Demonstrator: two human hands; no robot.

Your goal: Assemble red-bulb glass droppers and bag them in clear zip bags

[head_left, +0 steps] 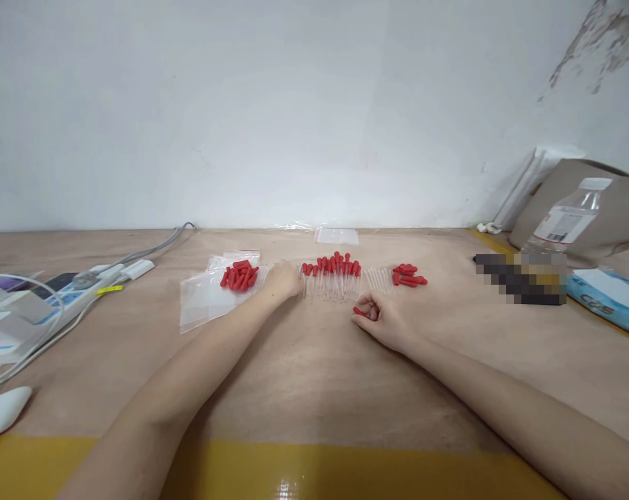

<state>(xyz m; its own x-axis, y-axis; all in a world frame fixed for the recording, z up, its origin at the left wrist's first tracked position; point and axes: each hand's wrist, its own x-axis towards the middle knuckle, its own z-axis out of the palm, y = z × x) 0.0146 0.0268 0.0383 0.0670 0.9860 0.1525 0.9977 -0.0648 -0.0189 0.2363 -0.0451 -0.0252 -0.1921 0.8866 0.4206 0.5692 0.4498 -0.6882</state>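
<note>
Droppers (pixel 331 276) are laid in a row, tips toward the person, just right of the left hand (pixel 284 279) (grip cannot be told); a red cap (pixel 359 311) is pinched in the right hand (pixel 378 319).

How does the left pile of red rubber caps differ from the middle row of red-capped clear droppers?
Left pile of caps lies jumbled on a clear plastic bag; middle row of droppers is lined up on the tabletop. Pile caps are loose; row caps sit on tubes. Both red.
</note>
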